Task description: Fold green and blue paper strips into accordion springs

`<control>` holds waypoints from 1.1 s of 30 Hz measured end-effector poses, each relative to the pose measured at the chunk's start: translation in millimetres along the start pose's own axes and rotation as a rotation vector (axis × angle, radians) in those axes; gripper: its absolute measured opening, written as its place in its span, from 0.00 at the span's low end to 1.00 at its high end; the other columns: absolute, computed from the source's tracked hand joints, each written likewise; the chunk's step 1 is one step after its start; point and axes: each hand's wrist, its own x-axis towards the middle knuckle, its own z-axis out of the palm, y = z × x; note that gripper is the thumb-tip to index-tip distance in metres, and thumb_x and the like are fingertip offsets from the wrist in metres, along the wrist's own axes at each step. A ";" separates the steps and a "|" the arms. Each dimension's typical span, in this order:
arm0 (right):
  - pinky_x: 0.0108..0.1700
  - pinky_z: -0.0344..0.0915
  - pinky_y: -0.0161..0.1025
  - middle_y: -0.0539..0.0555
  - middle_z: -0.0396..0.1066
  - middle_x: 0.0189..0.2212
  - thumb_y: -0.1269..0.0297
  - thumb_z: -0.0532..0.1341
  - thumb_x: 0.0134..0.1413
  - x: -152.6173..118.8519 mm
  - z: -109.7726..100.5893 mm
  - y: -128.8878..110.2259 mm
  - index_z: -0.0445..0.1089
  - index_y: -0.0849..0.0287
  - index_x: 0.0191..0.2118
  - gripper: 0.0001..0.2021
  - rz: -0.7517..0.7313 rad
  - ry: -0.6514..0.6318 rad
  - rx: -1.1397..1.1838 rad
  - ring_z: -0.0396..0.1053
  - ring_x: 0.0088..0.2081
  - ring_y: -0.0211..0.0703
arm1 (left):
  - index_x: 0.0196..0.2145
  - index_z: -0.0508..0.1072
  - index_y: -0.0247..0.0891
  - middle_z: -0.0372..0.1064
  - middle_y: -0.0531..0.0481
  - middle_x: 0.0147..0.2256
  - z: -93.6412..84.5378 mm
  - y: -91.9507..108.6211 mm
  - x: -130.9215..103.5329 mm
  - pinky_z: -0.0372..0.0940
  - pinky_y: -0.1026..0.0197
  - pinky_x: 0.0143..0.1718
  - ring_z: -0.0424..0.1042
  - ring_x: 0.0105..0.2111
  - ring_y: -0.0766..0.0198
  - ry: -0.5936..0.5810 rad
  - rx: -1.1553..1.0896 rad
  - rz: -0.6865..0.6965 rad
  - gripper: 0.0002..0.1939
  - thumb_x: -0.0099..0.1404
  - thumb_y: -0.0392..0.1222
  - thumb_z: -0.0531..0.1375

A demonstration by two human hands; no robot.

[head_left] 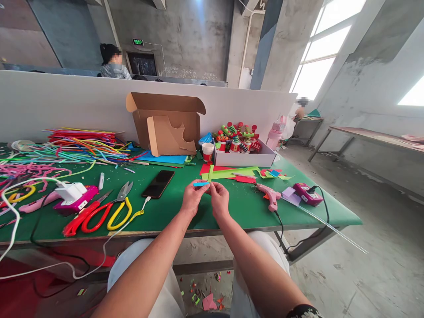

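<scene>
My left hand (pixel 191 199) pinches a blue paper strip (pixel 200 184) lying level between its fingers. A light green paper strip (pixel 210 172) stands up from the blue one's right end, so the pair make an L. Where the strips meet, the fingertips of my right hand (pixel 219 199) are closed on the green strip's lower end. Whether the strips are glued there cannot be made out. Just beyond my hands lie red and green paper sheets (pixel 228 173). A pink hot glue gun (pixel 270 194) rests on the table to the right.
On the green table (pixel 185 218), a phone (pixel 158 183), scissors (pixel 122 201) and red-handled pliers (pixel 86 213) lie left. Behind are pipe cleaners (pixel 86 145), a cardboard box (pixel 165 123), paper cups (pixel 208 151) and a white box (pixel 245 159) of paper figures. A power strip (pixel 307 194) sits right.
</scene>
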 end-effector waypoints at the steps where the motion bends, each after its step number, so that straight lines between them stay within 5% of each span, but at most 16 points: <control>1: 0.34 0.68 0.38 0.49 0.71 0.21 0.55 0.66 0.42 -1.1 1.0 0.1 0.72 0.57 0.25 0.10 0.001 -0.006 -0.005 0.67 0.25 0.39 | 0.26 0.74 0.36 0.72 0.51 0.25 -0.4 -1.2 0.7 0.64 0.60 0.35 0.69 0.27 0.64 0.028 -0.003 0.004 0.20 0.38 0.50 0.73; 10: 0.36 0.69 0.39 0.48 0.72 0.21 0.59 0.73 0.29 8.4 -9.8 -16.7 0.73 0.58 0.24 0.13 0.161 -0.206 0.034 0.69 0.24 0.38 | 0.21 0.75 0.35 0.70 0.51 0.20 -13.9 5.2 9.9 0.61 0.61 0.30 0.65 0.23 0.66 -0.004 0.148 -0.026 0.19 0.36 0.51 0.73; 23: 0.36 0.70 0.38 0.46 0.69 0.20 0.62 0.74 0.29 -0.2 -1.8 -14.9 0.69 0.59 0.21 0.14 0.183 -0.113 0.234 0.68 0.24 0.36 | 0.24 0.75 0.36 0.72 0.50 0.25 -5.9 3.9 3.9 0.63 0.58 0.38 0.69 0.28 0.64 -0.011 0.064 -0.012 0.20 0.37 0.51 0.73; 33: 0.36 0.69 0.40 0.48 0.72 0.19 0.57 0.72 0.30 1.3 -5.7 -14.9 0.70 0.59 0.21 0.14 0.161 -0.179 0.051 0.71 0.25 0.40 | 0.22 0.75 0.34 0.71 0.52 0.20 -13.4 3.8 11.1 0.63 0.60 0.32 0.66 0.22 0.67 0.032 0.096 -0.053 0.21 0.34 0.52 0.74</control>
